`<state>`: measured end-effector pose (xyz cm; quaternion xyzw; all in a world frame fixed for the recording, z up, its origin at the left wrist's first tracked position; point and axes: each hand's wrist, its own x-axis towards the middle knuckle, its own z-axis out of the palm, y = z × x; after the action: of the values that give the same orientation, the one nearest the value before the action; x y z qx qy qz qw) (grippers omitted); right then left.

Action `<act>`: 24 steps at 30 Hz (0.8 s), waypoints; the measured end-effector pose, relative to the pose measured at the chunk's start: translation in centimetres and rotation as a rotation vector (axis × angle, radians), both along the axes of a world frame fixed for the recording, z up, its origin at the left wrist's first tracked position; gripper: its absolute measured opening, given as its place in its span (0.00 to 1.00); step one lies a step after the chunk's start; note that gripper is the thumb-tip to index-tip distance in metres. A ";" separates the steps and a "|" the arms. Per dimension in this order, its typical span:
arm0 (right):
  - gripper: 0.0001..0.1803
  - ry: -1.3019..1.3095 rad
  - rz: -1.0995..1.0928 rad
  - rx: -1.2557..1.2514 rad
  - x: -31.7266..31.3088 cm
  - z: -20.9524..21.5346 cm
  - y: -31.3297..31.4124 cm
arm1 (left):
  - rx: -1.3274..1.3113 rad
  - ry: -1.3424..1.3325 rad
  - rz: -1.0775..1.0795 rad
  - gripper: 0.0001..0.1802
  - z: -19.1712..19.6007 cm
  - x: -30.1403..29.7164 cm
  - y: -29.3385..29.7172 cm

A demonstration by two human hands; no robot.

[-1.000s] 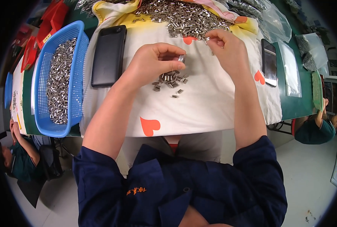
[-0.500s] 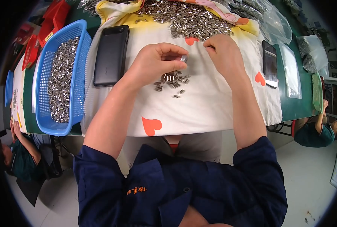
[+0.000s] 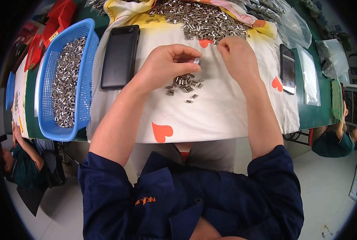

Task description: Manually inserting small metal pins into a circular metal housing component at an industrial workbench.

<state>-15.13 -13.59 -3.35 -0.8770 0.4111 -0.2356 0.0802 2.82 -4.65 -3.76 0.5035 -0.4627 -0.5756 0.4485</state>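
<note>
My left hand [image 3: 166, 64] pinches a small shiny metal cylinder [image 3: 197, 61] between thumb and fingers. Below that hand lies a small loose pile of short metal cylinders [image 3: 189, 83] on a white cloth [image 3: 210, 120] printed with red hearts. To its right, my right hand [image 3: 238, 58] is closed with curled fingertips pressed together; whatever they may hold is hidden. Just beyond the right hand spreads a big heap of the same metal cylinders [image 3: 210, 24] on the yellow part of the cloth.
A blue plastic basket [image 3: 92, 64] full of metal cylinders stands at the left, beside a black power bank [image 3: 120, 58]. On the right lie a phone [image 3: 287, 68] and clear plastic bags [image 3: 296, 28]. Red bins [image 3: 60, 18] sit at the far left. Two other people sit at either side.
The whole view has shifted slightly. Both hands keep nearly the same places, and the right hand's fingertips look more tightly curled; the left still pinches its metal cylinder.
</note>
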 end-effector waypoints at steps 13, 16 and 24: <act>0.05 -0.519 0.234 0.733 1.2 1.0 2.5 | -0.014 0.113 0.102 0.15 0.1 0.3 -0.1; 0.05 -0.415 0.232 0.592 1.3 1.4 2.9 | -0.031 0.114 0.102 0.16 -0.2 0.3 -0.1; 0.04 -0.403 0.223 0.373 1.4 1.3 3.5 | -0.036 0.104 0.099 0.15 -0.1 0.1 -0.3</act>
<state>-13.71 -10.11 -2.04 -0.8225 0.3241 -0.3150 0.3453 2.92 -4.91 -3.86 0.4871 -0.4234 -0.5696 0.5089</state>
